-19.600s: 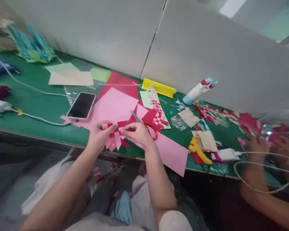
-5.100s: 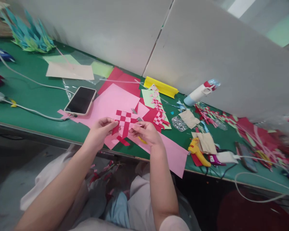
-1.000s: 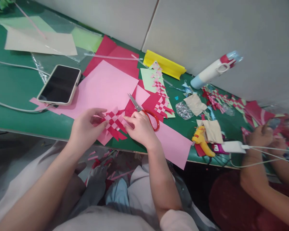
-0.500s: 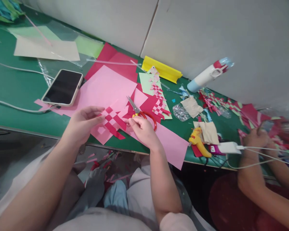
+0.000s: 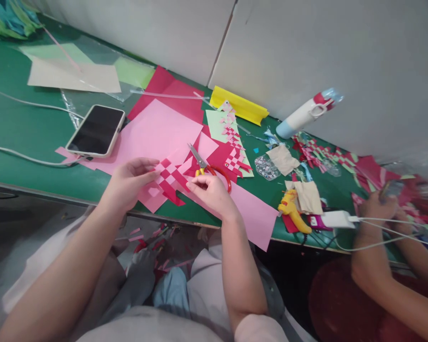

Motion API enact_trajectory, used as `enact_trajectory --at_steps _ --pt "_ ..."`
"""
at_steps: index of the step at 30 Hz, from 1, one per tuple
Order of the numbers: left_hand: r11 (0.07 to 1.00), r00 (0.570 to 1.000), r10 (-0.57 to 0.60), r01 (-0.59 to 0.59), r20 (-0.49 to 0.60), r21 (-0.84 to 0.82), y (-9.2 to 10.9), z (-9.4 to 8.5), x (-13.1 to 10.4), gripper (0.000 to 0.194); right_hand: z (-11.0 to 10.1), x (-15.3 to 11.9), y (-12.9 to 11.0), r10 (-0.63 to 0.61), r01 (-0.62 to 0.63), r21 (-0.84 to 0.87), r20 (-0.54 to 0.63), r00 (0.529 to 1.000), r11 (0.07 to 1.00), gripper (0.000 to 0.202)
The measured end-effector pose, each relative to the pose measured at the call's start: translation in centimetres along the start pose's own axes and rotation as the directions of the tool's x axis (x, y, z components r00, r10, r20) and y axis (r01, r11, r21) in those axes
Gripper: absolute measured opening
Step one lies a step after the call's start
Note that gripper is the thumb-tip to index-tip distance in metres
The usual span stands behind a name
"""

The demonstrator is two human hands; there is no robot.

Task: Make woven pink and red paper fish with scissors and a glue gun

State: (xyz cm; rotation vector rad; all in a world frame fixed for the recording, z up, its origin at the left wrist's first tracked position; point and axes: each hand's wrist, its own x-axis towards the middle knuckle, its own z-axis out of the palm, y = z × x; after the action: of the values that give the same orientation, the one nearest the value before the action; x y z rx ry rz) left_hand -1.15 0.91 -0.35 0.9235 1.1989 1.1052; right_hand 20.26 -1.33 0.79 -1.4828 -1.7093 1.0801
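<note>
A pink and red woven paper fish (image 5: 170, 177) is stretched between my two hands above the table's front edge. My left hand (image 5: 132, 179) pinches its left side between thumb and fingers. At its right side, my right hand (image 5: 211, 192) grips the end of a red strip with thumb and forefinger. Scissors (image 5: 199, 156) with red and yellow handles lie just behind my right hand, blades partly apart and part of the handles hidden. Large pink paper sheets (image 5: 157, 128) lie beneath and behind. Finished checkered paper fish (image 5: 234, 160) rest on a pale green sheet (image 5: 214, 124).
A phone (image 5: 97, 130) with a cable lies at left. A folded yellow card (image 5: 238, 105), a bottle (image 5: 305, 116), a bag of small beads (image 5: 267, 167) and a yellow glue gun (image 5: 293, 211) are to the right. A co-worker's hands (image 5: 380, 204) hold a phone at far right.
Both hands stay on the woven paper fish with only slight finger movement. The view has shifted a little. The co-worker's hands remain in about the same place.
</note>
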Motion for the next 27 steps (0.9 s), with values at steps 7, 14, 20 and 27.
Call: enact_trajectory --at_steps 7,14,20,27 --pt "0.997 0.999 -0.032 0.034 0.035 -0.066 0.0 0.2 0.1 0.039 -0.5 -0.1 -0.1 0.028 -0.027 0.075 -0.009 1.0 0.997 0.022" --pt "0.978 0.996 -0.083 0.086 0.026 -0.19 0.5 0.3 -0.1 0.036 -0.9 0.2 0.7 0.03 -0.041 0.212 0.058 0.998 0.976 0.043" --pt "0.93 0.992 -0.124 0.122 0.017 -0.348 0.6 0.2 0.1 0.031 0.0 0.2 0.4 0.03 -0.089 0.399 0.154 0.988 0.913 0.037" --pt "0.916 0.999 -0.045 0.048 0.015 -0.399 0.3 0.3 0.2 0.03 1.0 0.6 0.8 0.099 -0.148 0.343 0.156 0.983 0.928 0.039"
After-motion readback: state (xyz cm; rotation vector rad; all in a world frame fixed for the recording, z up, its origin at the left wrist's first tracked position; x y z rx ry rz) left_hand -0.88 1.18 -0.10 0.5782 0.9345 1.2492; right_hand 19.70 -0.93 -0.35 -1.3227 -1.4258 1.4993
